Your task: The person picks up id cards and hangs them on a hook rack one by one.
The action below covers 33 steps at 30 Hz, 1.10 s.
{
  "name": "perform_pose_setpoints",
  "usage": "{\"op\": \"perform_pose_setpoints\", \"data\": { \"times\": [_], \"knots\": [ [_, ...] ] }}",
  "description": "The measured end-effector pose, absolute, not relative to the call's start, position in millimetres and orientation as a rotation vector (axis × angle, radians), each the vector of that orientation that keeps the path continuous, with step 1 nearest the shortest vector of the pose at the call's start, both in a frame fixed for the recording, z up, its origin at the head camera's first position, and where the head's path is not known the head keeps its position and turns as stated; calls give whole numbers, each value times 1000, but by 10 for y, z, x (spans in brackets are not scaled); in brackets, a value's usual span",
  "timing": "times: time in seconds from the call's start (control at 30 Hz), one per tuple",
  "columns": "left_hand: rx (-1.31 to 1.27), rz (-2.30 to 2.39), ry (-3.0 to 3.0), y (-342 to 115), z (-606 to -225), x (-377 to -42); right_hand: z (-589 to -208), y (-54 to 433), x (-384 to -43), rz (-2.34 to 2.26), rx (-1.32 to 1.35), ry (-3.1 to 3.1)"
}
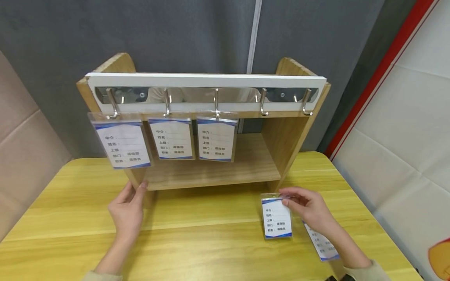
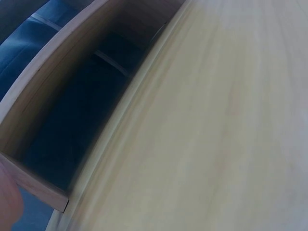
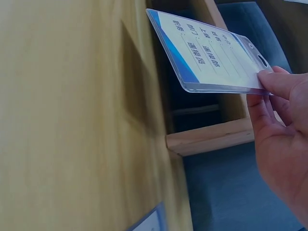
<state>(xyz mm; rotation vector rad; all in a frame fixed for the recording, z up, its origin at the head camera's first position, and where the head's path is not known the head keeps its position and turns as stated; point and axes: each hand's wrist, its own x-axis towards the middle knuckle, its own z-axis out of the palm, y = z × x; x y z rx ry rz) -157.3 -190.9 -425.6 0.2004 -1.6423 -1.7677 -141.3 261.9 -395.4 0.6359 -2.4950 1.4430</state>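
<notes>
white-blue rectangular plastic-sleeved card (image 1: 275,223): pinched by right hand (image 1: 313,208), above yellow wooden table (image 1: 211,238). tan wooden rack (image 1: 283,146): gripped by left hand (image 1: 127,212). step, apparently: pickup; next, presumably: raising towards bare silver hook (image 1: 262,103).

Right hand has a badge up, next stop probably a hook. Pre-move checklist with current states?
1. Grip: ok. The right hand pinches the held badge near its top edge.
2. Slot clear: ok. The slot shows uncovered.
3. Lifted: ok. The right wrist view shows it above the table.
4. Free hook: ok. The fourth hook and fifth hook, counting from picture left, are bare.
5. Rack steadied: ok, it seems. The left hand grips its lower left side.
6. Right forearm clear of the table badge: cannot tell. They overlap in the head view.
</notes>
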Motion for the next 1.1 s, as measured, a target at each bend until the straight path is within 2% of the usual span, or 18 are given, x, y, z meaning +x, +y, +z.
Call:
{"op": "perform_pose_setpoints", "data": {
  "times": [0.7, 1.1],
  "knots": [
    [202, -1787, -1621, -1904, -4254, -1580, -3530, 2410, -1504, 1489, 739, -2246],
    [184, -1780, -1627, -1911, -4270, -1581, -3377, 2266, -1552, 1658, 925, -1930]
  ]
}}
